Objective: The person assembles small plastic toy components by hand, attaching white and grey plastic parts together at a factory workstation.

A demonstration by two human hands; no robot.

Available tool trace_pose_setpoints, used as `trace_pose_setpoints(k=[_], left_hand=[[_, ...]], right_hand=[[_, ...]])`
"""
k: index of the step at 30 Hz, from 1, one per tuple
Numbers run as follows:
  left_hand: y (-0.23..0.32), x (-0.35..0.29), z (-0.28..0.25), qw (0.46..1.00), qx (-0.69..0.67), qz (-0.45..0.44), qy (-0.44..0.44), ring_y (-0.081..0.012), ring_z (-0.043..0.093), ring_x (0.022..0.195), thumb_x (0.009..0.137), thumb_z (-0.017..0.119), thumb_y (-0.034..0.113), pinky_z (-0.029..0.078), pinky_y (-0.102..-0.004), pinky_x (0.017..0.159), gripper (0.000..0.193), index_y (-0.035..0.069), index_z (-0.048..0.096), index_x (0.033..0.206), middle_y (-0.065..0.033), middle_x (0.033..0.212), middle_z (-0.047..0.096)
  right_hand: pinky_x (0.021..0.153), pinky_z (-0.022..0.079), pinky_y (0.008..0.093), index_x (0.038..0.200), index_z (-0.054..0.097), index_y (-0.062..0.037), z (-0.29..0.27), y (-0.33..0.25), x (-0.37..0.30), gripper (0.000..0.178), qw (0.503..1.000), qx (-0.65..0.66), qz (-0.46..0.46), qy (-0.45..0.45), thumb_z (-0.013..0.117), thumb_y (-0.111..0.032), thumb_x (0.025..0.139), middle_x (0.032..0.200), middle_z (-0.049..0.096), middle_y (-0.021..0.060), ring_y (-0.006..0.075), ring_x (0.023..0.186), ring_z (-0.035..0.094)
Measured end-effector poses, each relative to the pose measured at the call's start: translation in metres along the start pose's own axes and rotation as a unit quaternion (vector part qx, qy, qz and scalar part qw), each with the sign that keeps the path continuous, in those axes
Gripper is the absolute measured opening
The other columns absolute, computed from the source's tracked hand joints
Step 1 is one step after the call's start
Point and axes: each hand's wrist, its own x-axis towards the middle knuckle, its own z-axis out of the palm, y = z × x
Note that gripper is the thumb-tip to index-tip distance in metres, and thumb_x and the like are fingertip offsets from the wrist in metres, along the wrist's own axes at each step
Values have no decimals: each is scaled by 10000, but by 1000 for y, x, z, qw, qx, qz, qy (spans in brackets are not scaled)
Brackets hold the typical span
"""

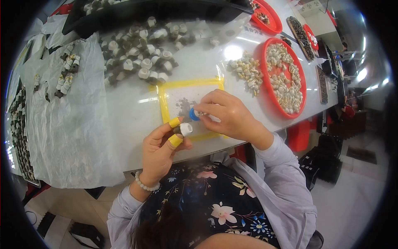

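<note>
My left hand (159,145), with yellow wraps on two fingertips, pinches a small piece with a white, square-mouthed cup-like top (186,129) and a dark lower part. Its open mouth faces up and right. Close beside it, my right hand (230,116) has thumb and fingers pinched together over a small pale piece (200,113), partly hidden by the fingers. A round blue cap-like thing (193,114) shows at these fingertips; I cannot tell whether it is held or lies beneath. Under both hands, yellow tape (165,103) frames a patch of the table with grey smudges (186,106).
Many similar white-and-dark pieces (145,64) lie heaped behind the taped patch. To the right, small yellowish-white pieces (246,72) lie beside a red round tray (265,83) of more. Plastic sheeting (70,137) covers the left, with a few pieces on it. A black tray (124,20) stands at the back.
</note>
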Motion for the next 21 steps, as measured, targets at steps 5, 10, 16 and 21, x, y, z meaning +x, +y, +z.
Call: trace_pose_setpoints(k=[5, 10, 16, 21], left_hand=[[-1, 1, 1, 998, 47, 29, -20, -205, 627, 818, 843, 557, -9, 524, -325, 764, 312, -33, 493, 1148, -122, 1000, 597], [-3, 2, 0, 997, 65, 32, -20, -218, 634, 816, 840, 560, -12, 526, -322, 762, 267, -32, 505, 1100, -127, 994, 600], [-4, 2, 1, 997, 66, 38, -17, -228, 638, 819, 836, 563, -19, 530, -322, 757, 262, -29, 508, 1092, -130, 1001, 603], [-5, 2, -1, 997, 63, 34, -16, -232, 639, 824, 835, 566, -21, 532, -323, 759, 254, -27, 512, 1083, -135, 1014, 603]], right_hand=[[605, 471, 310, 920, 641, -46, 0, -2, -1, 301, 1000, 17, 20, 15, 678, 22, 629, 820, 578, 80, 234, 711, 565], [601, 472, 308, 907, 650, -42, 0, -1, -1, 280, 1000, 9, 3, 15, 683, 18, 635, 817, 578, 79, 230, 713, 568], [619, 471, 283, 947, 656, -34, -6, -9, -2, 288, 990, 101, 94, 23, 678, 19, 664, 849, 598, 93, 203, 743, 590], [673, 471, 276, 972, 655, -23, -12, -14, -6, 275, 965, 231, 125, 7, 669, 10, 699, 878, 626, 109, 199, 786, 607]])
